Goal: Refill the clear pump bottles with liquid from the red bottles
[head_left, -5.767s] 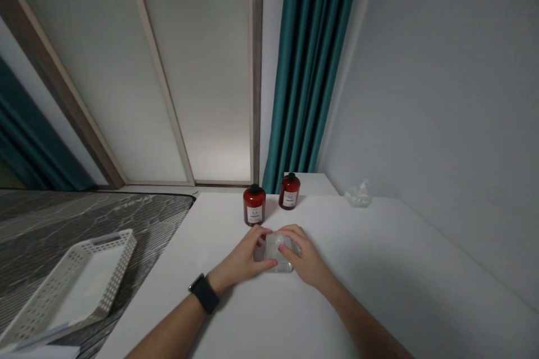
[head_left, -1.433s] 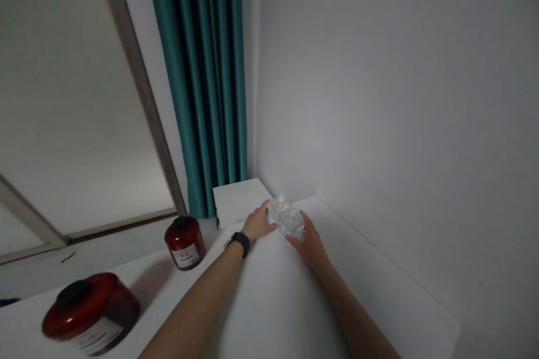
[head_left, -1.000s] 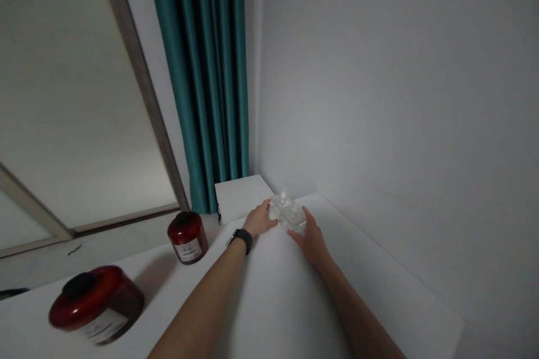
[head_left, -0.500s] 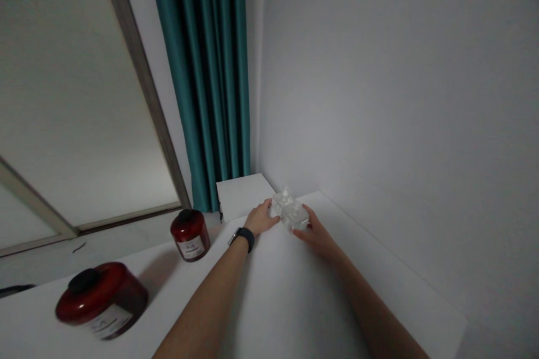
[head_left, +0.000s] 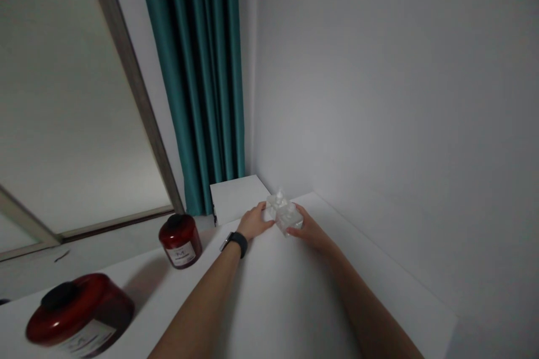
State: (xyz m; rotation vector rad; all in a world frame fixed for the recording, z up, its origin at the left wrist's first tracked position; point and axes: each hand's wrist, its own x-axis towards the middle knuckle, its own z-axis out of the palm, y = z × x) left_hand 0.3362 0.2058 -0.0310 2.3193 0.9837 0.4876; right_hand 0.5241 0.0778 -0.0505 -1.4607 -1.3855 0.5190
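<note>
Two clear, boxy containers [head_left: 289, 217] stand touching each other at the far end of the white table [head_left: 273, 303]. The rear left one has a pointed, knob-like top [head_left: 279, 195]; their exact kind is too blurred to tell. My left hand [head_left: 255, 221], with a dark watch [head_left: 236, 242] on its wrist, closes on the left container from its left side. From the right, my right hand [head_left: 310, 230] has thumb and fingers round the right container. Some of my fingertips are hidden behind the clear pieces.
Two red bottles with black caps and white labels stand on the left: a near one [head_left: 82, 308] and a farther one [head_left: 181, 240]. Beyond the table end are a white box-like surface [head_left: 238, 196] and a teal curtain [head_left: 197, 95]. A grey wall [head_left: 379, 95] runs along the right.
The view has shifted slightly, so the red bottles, hands and containers sit a little farther left. Both hands keep their hold on the clear containers.
</note>
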